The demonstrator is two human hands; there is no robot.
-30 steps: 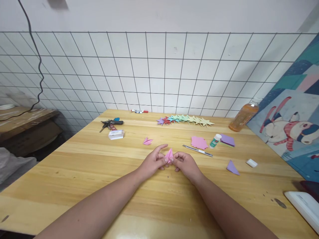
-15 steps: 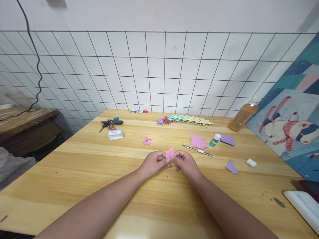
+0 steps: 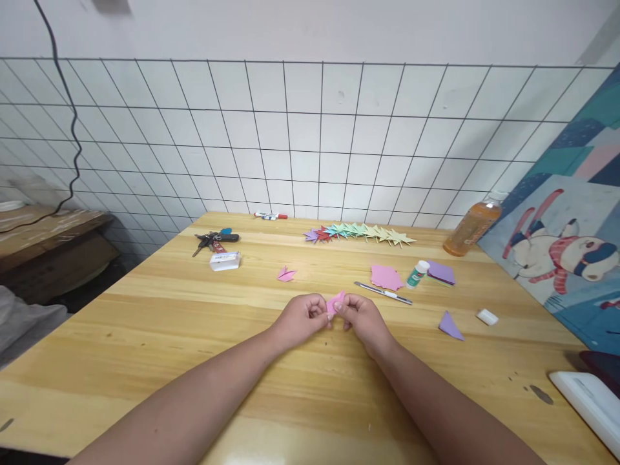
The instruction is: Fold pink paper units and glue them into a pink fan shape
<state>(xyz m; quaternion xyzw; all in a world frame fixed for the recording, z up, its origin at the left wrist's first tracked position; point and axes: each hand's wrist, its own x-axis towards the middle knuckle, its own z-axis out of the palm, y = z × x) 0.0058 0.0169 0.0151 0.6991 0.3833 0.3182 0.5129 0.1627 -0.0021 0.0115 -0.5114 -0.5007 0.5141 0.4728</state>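
Observation:
A small piece of folded pink paper [image 3: 334, 302] is pinched between both hands, just above the wooden table. My left hand [image 3: 304, 316] is closed on its left lower edge with thumb and fingertips. On the other side, my right hand [image 3: 362, 318] grips it, thumb pressed on the front. The fingers cover part of the folds. Farther back and to the left lies a finished-looking pink origami piece [image 3: 286, 274] with pointed tips. A stack of pink paper [image 3: 386, 277] and a utility knife [image 3: 383, 293] lie beyond my right hand.
A row of folded paper pieces [image 3: 358, 232] lies near the wall. Keys [image 3: 216, 240], a clear block [image 3: 225, 261] and a marker [image 3: 271, 216] are left. A glue stick [image 3: 417, 274], purple sheets [image 3: 440, 272], purple triangle [image 3: 451, 325], eraser [image 3: 487, 317] and bottle [image 3: 473, 224] are right.
The pink paper between my fingers has turned and its tip has tilted to the right and lower. Both hands have barely shifted and keep hold of it.

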